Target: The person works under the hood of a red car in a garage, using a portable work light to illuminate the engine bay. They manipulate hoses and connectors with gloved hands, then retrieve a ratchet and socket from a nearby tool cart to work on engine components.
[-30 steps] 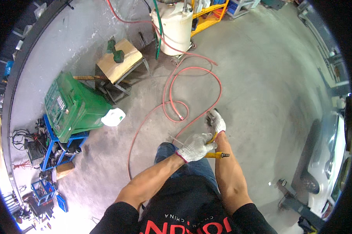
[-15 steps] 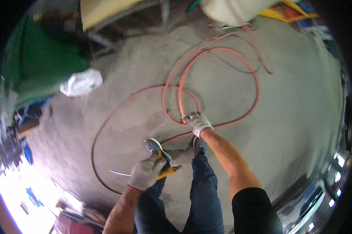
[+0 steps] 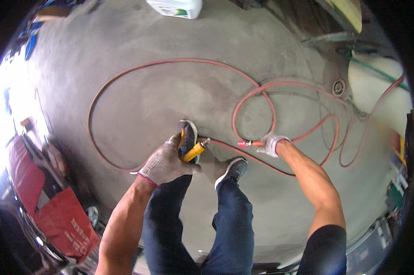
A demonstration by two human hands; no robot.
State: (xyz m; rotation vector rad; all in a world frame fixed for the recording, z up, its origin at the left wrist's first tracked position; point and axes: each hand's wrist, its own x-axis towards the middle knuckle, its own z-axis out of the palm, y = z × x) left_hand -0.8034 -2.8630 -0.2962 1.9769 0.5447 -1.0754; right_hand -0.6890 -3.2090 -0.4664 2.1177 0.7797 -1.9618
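My left hand (image 3: 165, 161), in a whitish knit glove, is closed around a yellow air blow gun (image 3: 193, 152). Its metal inlet fitting points up and right, toward my other hand. My right hand (image 3: 273, 145), gloved too, grips a red air hose (image 3: 257, 143) just behind its end. A red and silver coupler (image 3: 244, 144) sticks out leftward from those fingers. The coupler and the gun's fitting are apart. The rest of the hose (image 3: 184, 60) lies in wide loops on the concrete floor and passes by my shoes (image 3: 234, 169).
A white plastic jug (image 3: 182, 9) stands at the far edge. At the right are a large white tank (image 3: 376, 85) and a round floor drain (image 3: 338, 87). A red cover (image 3: 69, 224) drapes over a vehicle at the lower left.
The view has swung round to the left, so the tank and jug have shifted right. Both hands keep their hold; the coupler in my right hand now points toward the blow gun.
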